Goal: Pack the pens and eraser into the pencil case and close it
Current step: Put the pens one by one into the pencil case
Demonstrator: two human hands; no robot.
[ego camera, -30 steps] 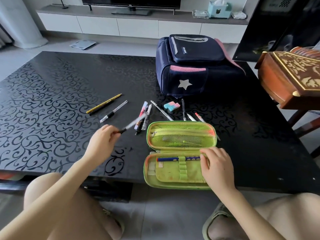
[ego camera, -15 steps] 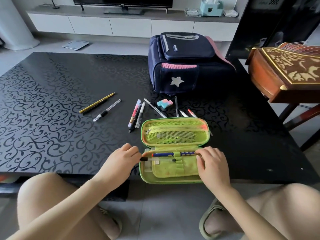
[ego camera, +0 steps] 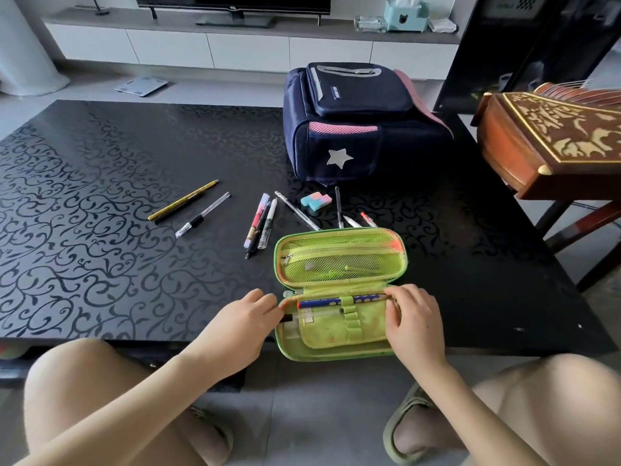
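The green pencil case (ego camera: 336, 353) lies open at the table's front edge, mesh lid flipped back. A blue dotted pencil (ego camera: 336, 301) sits in its top elastic loop. My left hand (ego camera: 242, 326) pinches the black end of a clear pen (ego camera: 316, 317), which lies across the lower half and under a loop. My right hand (ego camera: 415, 322) rests on the case's right end, fingers on the flap. Behind the case lie several loose pens (ego camera: 260, 219) and a pink and teal eraser (ego camera: 315, 200). A yellow pencil (ego camera: 183, 204) and a clear pen (ego camera: 203, 219) lie further left.
A navy backpack (ego camera: 356, 119) with a star stands behind the pens. A carved wooden instrument (ego camera: 551, 139) on a stand juts in at the right. The black patterned table (ego camera: 100, 230) stretches left. My knees sit below the front edge.
My left hand carried the clear pen from above the table down to the case and slid it across under the loop. My right hand stayed on the case's right end.
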